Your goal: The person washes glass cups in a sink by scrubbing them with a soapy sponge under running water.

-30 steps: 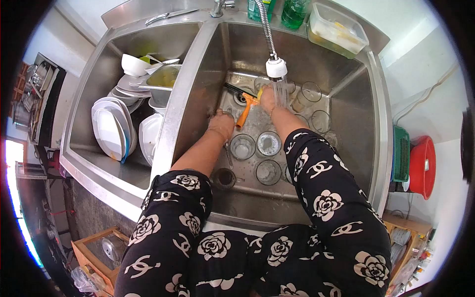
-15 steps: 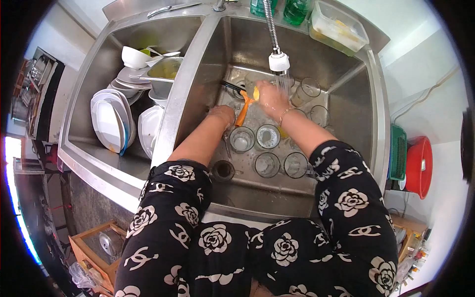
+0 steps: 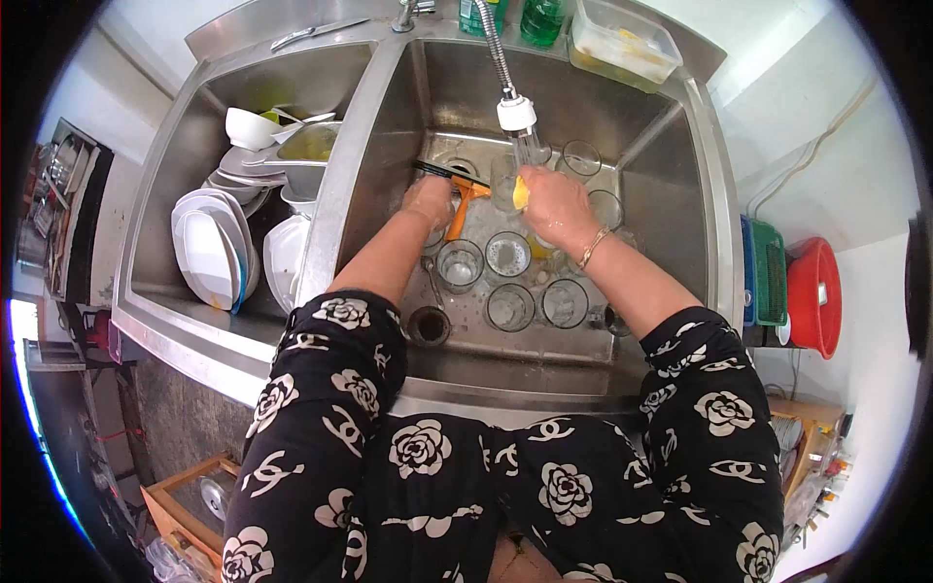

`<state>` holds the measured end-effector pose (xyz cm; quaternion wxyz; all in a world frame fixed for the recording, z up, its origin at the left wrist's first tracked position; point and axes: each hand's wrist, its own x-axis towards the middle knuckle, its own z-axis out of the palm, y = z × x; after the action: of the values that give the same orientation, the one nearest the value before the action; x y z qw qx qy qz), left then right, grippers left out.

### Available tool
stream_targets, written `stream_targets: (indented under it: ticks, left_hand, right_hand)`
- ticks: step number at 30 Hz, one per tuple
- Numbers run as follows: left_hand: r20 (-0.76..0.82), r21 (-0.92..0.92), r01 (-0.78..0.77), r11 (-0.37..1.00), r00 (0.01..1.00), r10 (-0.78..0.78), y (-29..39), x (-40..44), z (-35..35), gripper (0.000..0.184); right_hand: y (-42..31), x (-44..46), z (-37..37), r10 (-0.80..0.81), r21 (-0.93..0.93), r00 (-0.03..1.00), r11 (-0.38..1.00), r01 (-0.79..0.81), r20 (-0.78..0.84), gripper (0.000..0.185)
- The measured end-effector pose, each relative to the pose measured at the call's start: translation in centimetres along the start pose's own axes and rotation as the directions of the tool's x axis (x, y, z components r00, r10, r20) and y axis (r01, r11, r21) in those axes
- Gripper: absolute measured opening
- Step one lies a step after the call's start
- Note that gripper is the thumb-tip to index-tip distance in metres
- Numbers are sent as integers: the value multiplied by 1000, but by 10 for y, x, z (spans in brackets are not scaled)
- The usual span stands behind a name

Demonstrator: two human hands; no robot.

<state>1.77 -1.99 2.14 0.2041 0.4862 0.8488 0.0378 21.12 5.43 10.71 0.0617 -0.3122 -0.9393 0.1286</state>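
Note:
My right hand (image 3: 559,206) is closed around a yellow sponge (image 3: 521,193), just below the faucet head (image 3: 516,115), from which water runs. My left hand (image 3: 428,202) is at the left of the same basin, fingers curled; what they grip is hidden behind the hand. Beside it an orange squeegee (image 3: 460,216) with a black blade lies over the drain area. Several drinking glasses stand on the basin floor, among them a sudsy glass (image 3: 507,254), a glass (image 3: 459,265) to its left and a glass (image 3: 510,307) nearer me. A dark-looking glass (image 3: 429,325) lies near the front left.
The left basin holds stacked white plates (image 3: 206,255), a white bowl (image 3: 251,128) and a metal pan (image 3: 309,146). A knife (image 3: 316,34), green bottles (image 3: 541,21) and a plastic tub (image 3: 627,44) line the back ledge. A red basin (image 3: 814,296) hangs at right.
The view has shifted slightly. My right hand has moved rightward with the sponge, out from under the main water stream. My left hand has moved a little toward the back of the sink.

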Motion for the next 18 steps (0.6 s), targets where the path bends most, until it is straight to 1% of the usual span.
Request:
stream_targets:
  ticks: [2, 3, 6, 9, 10, 12, 13, 16, 18]
  left_hand:
    - [47, 43, -7, 999, 999, 4, -1, 24, 15, 26]
    - [66, 64, -9, 998, 998, 4, 3, 27, 11, 26]
    - [207, 193, -92, 977, 977, 51, 25, 32, 3, 26]
    - [288, 231, -168, 958, 953, 98, 34, 45, 29, 31]
    - [369, 216, -188, 958, 924, 98, 34, 53, 39, 38]
    - [448, 239, -113, 964, 894, -6, 36, 61, 49, 42]
    - [482, 252, -77, 965, 874, -56, 40, 60, 50, 44]
    - [468, 452, -194, 870, 883, -46, 40, 62, 65, 50]
    - [439, 398, -137, 907, 897, -58, 39, 64, 78, 53]
  right_hand:
    - [7, 1, 7, 30, 8, 1000, 1000, -30, 9, 22]
    - [8, 3, 8, 42, 11, 999, 999, -42, 12, 22]
    - [7, -1, 4, 5, -1, 999, 1000, -5, -32, 23]
    - [8, 3, 3, 41, 43, 999, 998, -40, -26, 25]
    - [5, 2, 1, 39, 22, 999, 999, -39, -13, 26]
    - [-3, -1, -6, 35, -21, 999, 999, -35, 12, 28]
    - [-2, -2, -7, 35, -2, 999, 999, -35, -1, 28]
    - [2, -5, -9, 33, 48, 998, 998, -31, -47, 29]
    - [5, -8, -7, 26, 67, 995, 998, -20, -91, 29]
